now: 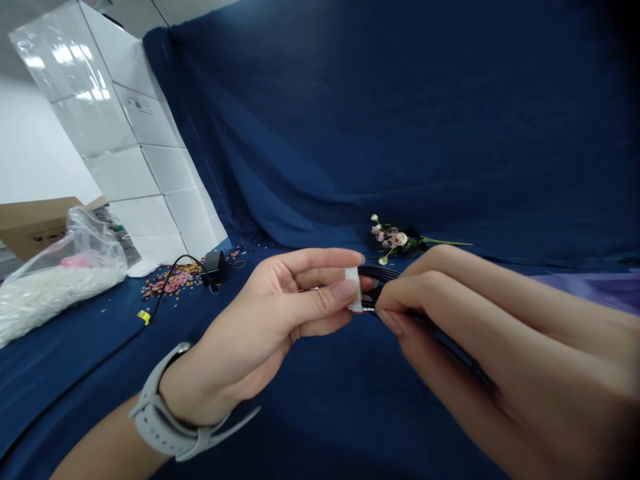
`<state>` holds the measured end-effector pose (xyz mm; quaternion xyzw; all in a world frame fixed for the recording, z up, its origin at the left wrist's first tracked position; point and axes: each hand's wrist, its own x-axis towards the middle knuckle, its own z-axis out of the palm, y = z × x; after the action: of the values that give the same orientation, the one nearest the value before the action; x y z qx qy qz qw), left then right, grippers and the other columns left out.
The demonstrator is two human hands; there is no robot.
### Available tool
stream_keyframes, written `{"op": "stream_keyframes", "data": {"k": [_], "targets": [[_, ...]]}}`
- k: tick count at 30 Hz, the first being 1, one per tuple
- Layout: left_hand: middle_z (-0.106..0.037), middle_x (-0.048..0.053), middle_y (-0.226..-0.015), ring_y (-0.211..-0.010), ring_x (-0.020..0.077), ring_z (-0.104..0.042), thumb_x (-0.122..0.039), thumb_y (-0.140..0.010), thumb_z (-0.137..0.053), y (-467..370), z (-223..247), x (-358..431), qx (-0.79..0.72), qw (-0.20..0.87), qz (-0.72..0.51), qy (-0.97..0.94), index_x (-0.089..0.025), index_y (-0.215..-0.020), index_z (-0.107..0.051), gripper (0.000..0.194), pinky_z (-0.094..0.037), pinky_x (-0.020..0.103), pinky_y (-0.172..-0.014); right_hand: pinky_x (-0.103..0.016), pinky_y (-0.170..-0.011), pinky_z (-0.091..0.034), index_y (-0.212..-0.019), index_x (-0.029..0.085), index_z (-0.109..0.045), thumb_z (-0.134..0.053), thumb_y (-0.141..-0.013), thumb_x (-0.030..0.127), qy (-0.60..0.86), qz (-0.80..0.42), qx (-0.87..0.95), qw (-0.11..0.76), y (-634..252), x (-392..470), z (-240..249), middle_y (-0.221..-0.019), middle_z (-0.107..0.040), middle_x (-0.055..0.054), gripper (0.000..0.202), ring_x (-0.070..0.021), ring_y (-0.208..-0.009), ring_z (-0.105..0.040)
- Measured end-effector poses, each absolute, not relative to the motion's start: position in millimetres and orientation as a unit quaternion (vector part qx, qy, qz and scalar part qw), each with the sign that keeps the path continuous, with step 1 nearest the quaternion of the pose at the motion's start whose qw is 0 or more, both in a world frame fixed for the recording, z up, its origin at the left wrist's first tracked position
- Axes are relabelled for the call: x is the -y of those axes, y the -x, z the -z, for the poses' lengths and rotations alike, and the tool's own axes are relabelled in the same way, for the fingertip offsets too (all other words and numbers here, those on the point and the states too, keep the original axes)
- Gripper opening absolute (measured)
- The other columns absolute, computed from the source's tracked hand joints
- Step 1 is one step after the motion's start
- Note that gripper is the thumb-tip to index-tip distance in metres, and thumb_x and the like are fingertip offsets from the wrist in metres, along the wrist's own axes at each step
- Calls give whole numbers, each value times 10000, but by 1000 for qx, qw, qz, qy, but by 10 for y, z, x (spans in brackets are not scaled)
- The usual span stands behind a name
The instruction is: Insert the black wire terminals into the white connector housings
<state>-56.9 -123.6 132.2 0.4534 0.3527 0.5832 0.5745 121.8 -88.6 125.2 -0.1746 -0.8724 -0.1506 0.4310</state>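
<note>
Between the thumb and fingers of my left hand [300,300] is a small white tag or strap [355,293], upright beside a coiled black cable [379,273]. My right hand [465,333] grips the black cable close to the white piece, its thumb and forefinger pinched together. A small shiny metal bit [369,309] shows between the two hands. Most of the cable is hidden behind the right hand's fingers. A grey-banded watch [167,420] sits on my left wrist.
Blue cloth [320,413] covers the table and backdrop. At left are stacked white boxes [150,167], a clear bag of white pieces [55,287], scattered confetti [173,280] and a black adapter [214,267] with a cord. Artificial flowers [395,239] lie behind my hands.
</note>
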Motion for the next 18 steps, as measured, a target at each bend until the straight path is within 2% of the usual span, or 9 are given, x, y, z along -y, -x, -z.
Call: {"op": "stream_keyframes", "data": {"k": [4, 7, 10, 14, 18], "targets": [[-722, -36, -790, -694, 40, -657, -141, -749, -761, 560, -1324, 1243, -348, 574, -588, -450, -201, -881, -734, 148, -539, 101, -661, -257, -555, -396, -961, 199, -540, -466, -848, 85, 184, 199, 882, 386, -1238, 898, -1245, -917, -601, -1, 177, -109, -712, -531], [-722, -38, -776, -693, 42, -660, -146, -744, -765, 553, -1329, 1251, -347, 573, -596, -444, -203, -869, -737, 140, -541, 106, -666, -281, -543, -361, -948, 172, -550, -456, -825, 35, 152, 206, 878, 405, -1214, 859, -1210, -876, -600, -18, 207, -123, -696, -515], [-719, -35, -757, -693, 46, -662, -148, -730, -777, 555, -1320, 1248, -351, 565, -605, -438, -198, -876, -738, 159, -536, 106, -660, -299, -560, -371, -860, 146, -577, -465, -825, 7, 112, 220, 867, 433, -1148, 804, -1178, -866, -601, -48, 182, -145, -725, -524], [-713, -11, -783, -770, 79, -671, -143, -737, -767, 565, -1288, 1220, -361, 547, -612, -443, -187, -887, -739, 159, -543, 148, -718, -317, -518, -381, -685, 135, -571, -471, -824, 3, 86, 241, 869, 424, -1066, 786, -1174, -803, -596, -94, 216, -187, -725, -553], [-693, -19, -741, -703, 62, -647, -154, -711, -785, 569, -1275, 1191, -366, 539, -612, -449, -184, -859, -745, 156, -518, 134, -675, -327, -472, -416, -680, 116, -602, -462, -820, 27, 71, 262, 872, 407, -1076, 810, -1167, -692, -564, -89, 217, -187, -631, -543]]}}
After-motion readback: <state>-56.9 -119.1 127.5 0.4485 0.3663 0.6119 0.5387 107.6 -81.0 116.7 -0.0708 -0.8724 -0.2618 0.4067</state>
